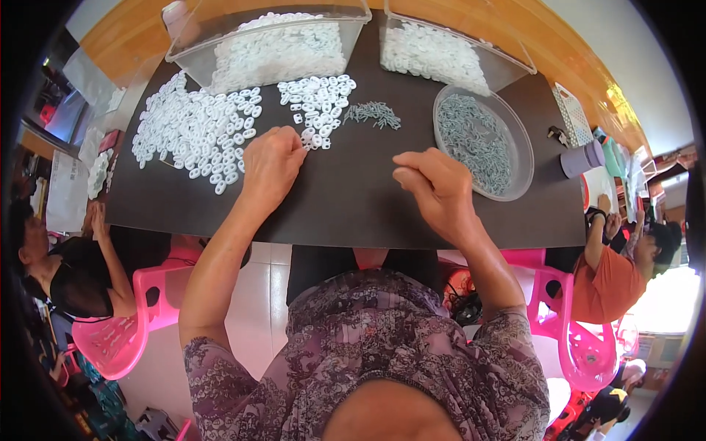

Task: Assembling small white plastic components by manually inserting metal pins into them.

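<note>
My left hand (273,163) is closed, with its fingertips down at the near edge of a small heap of white oval plastic pieces (321,99) that have two holes each. A larger spread of the same white pieces (195,121) lies left of it. Curled in a pinch, my right hand (441,184) hovers over the table beside an oval clear tub (523,176) filled with small grey screw-like pins (474,140). Between the hands, farther back, sits a little pile of these grey pins (373,114). What either hand's fingers hold is hidden or too small to see.
Two clear plastic bins (360,16) of white pieces stand along the back of the dark table (353,198). On the right are a lavender cup (581,159), keys (557,135) and a perforated white basket (573,116). People sit on both sides near pink chairs (151,309).
</note>
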Available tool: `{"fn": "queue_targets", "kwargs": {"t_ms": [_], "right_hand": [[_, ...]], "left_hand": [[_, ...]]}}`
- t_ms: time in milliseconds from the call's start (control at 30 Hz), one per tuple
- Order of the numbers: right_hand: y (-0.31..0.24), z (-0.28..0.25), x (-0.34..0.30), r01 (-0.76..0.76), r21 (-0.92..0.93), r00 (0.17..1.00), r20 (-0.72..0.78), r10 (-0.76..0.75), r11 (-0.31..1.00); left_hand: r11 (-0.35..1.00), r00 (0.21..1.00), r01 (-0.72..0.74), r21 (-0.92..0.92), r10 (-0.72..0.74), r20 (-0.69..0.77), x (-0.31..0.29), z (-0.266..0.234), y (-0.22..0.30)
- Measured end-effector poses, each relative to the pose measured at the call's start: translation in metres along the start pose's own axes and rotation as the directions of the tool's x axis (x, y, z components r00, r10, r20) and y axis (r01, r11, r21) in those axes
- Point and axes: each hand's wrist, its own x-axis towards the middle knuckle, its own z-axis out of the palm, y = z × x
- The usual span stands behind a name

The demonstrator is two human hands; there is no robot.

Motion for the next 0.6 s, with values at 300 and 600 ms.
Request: {"fn": "queue_targets", "kwargs": {"t_ms": [300, 600], "right_hand": [[-0.013, 0.042, 0.016, -0.458, 0.435, 0.889, 0.216, 0.404, 0.775], [-0.017, 0.054, 0.021, -0.554, 0.628, 0.827, 0.343, 0.445, 0.546]], "left_hand": [[0.918, 0.982, 0.163, -0.361, -0.186, -0.029, -0.023, 0.007, 0.049], [0.904, 0.952, -0.210, -0.372, 0.103, -0.287, -0.036, 0.014, 0.061]]}}
